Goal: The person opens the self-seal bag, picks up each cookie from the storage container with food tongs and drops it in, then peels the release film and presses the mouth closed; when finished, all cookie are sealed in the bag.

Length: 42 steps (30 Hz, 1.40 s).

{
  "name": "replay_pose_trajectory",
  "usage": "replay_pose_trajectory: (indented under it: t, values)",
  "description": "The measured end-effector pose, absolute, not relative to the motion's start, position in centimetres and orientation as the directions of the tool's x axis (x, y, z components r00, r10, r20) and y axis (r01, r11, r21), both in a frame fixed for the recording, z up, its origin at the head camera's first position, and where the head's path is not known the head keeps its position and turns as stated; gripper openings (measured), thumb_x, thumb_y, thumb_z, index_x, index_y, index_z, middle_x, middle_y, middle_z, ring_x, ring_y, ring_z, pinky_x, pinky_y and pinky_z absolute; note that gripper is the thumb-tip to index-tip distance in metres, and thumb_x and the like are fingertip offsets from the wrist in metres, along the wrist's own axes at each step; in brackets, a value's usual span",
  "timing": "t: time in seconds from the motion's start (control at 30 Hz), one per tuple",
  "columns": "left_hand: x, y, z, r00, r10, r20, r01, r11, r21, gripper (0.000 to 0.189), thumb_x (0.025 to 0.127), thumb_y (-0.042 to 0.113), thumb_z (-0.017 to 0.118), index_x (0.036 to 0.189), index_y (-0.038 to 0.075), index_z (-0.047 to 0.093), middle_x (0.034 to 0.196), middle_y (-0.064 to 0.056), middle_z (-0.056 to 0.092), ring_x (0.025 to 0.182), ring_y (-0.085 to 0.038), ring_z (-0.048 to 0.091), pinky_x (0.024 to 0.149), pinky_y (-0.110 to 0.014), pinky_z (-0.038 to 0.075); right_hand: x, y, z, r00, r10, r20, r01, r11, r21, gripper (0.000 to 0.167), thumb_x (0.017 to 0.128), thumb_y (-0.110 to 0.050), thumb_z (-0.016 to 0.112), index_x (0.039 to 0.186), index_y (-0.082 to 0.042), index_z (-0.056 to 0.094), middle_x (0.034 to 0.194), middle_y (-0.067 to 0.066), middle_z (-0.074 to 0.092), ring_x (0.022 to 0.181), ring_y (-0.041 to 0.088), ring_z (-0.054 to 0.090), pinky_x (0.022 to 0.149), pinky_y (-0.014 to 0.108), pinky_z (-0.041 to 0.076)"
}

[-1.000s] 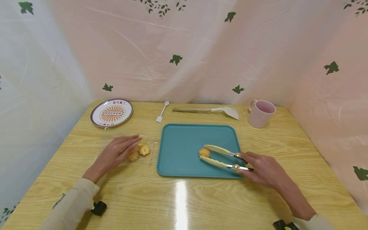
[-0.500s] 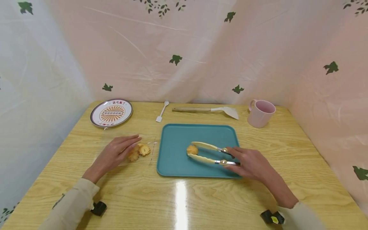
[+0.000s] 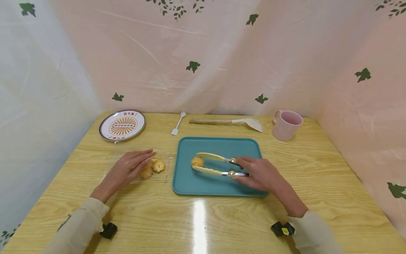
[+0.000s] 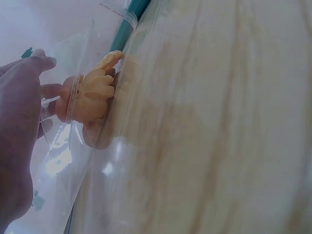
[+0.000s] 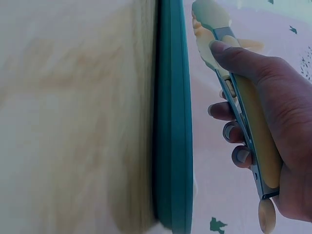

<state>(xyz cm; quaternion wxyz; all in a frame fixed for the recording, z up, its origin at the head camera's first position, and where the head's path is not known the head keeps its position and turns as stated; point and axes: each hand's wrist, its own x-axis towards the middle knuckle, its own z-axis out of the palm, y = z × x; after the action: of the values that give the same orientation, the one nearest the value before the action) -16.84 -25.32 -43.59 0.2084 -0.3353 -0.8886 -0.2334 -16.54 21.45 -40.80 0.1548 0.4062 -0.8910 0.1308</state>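
My right hand (image 3: 257, 173) grips a pair of tongs (image 3: 209, 170) with pale yellow tips and metal arms. Between the tips is a round golden cookie (image 3: 197, 162), over the left half of the teal tray (image 3: 219, 144). In the right wrist view, thumb and fingers wrap the yellow handles, above the tray's side. Left of the tray, my left hand (image 3: 130, 166) holds a clear plastic bag (image 4: 73, 165). Several flower-shaped cookies (image 4: 92, 95) sit in the bag by my fingertips, one cookie (image 3: 159, 165) showing toward the tray; the left thumb is hidden in the head view.
Along the back of the wooden table (image 3: 142, 222) are a patterned plate (image 3: 123, 126), a small white double-ended spoon (image 3: 178, 123), a wooden-handled spatula (image 3: 226, 122) and a pink mug (image 3: 287, 125). Pale curtains (image 3: 203, 84) stand behind and at both sides.
My right hand has carried the tongs and cookie leftward across the tray, from its right-centre to its left part. The left hand and the bagged cookies have stayed in place.
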Motion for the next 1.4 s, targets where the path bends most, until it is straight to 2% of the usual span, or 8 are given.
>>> replay_pose_trajectory:
  t: [0.17, 0.33, 0.5, 0.77, 1.4]
  values:
    - [-16.8, -25.3, -43.6, -0.692, 0.498, 0.523, 0.69, 0.669, 0.276, 0.044, 0.094, -0.002, 0.071, 0.137, 0.007, 0.068, 0.138, -0.013, 0.065, 0.121, -0.036, 0.063, 0.1, -0.059, 0.048, -16.9, 20.1, -40.8, -0.625, -0.686, 0.371, -0.768, 0.626, -0.137, 0.051, 0.086, -0.038, 0.084, 0.122, -0.006, 0.069, 0.09, 0.002, 0.069, 0.066, 0.013, 0.063, 0.055, 0.033, 0.054]
    - [-16.8, -25.3, -43.6, -0.697, 0.493, 0.521, 0.686, 0.67, 0.284, 0.044, 0.094, -0.002, 0.071, 0.137, 0.008, 0.068, 0.138, -0.013, 0.065, 0.121, -0.036, 0.063, 0.1, -0.059, 0.048, -17.3, 18.8, -40.7, -0.616, -0.696, 0.369, -0.775, 0.62, -0.122, 0.055, 0.086, -0.039, 0.085, 0.125, -0.003, 0.07, 0.097, 0.005, 0.071, 0.066, 0.013, 0.061, 0.056, 0.033, 0.054]
    - [-16.8, -25.3, -43.6, -0.689, 0.496, 0.528, 0.694, 0.663, 0.282, 0.044, 0.094, -0.003, 0.071, 0.137, 0.007, 0.068, 0.138, -0.013, 0.065, 0.121, -0.036, 0.063, 0.099, -0.058, 0.048, -17.5, 17.6, -40.7, -0.622, -0.702, 0.348, -0.77, 0.629, -0.107, 0.058, 0.087, -0.043, 0.082, 0.128, -0.003, 0.07, 0.103, 0.007, 0.073, 0.069, 0.016, 0.066, 0.058, 0.035, 0.055]
    - [-16.8, -25.3, -43.6, -0.678, 0.499, 0.54, 0.702, 0.657, 0.275, 0.044, 0.094, -0.005, 0.07, 0.136, 0.007, 0.068, 0.138, -0.014, 0.065, 0.12, -0.037, 0.063, 0.099, -0.058, 0.048, -18.1, 16.0, -40.8, -0.609, -0.724, 0.325, -0.783, 0.614, -0.099, 0.056, 0.091, -0.045, 0.079, 0.128, -0.005, 0.07, 0.102, 0.005, 0.072, 0.066, 0.014, 0.063, 0.057, 0.033, 0.055]
    - [-16.7, -25.3, -43.5, -0.693, 0.496, 0.523, 0.689, 0.67, 0.277, 0.045, 0.094, -0.004, 0.07, 0.137, 0.007, 0.068, 0.138, -0.013, 0.065, 0.12, -0.037, 0.063, 0.099, -0.058, 0.048, -19.5, 12.3, -41.0, -0.617, -0.743, 0.26, -0.787, 0.585, -0.195, 0.058, 0.092, -0.046, 0.077, 0.133, -0.005, 0.069, 0.116, 0.009, 0.073, 0.088, 0.023, 0.072, 0.073, 0.042, 0.06]
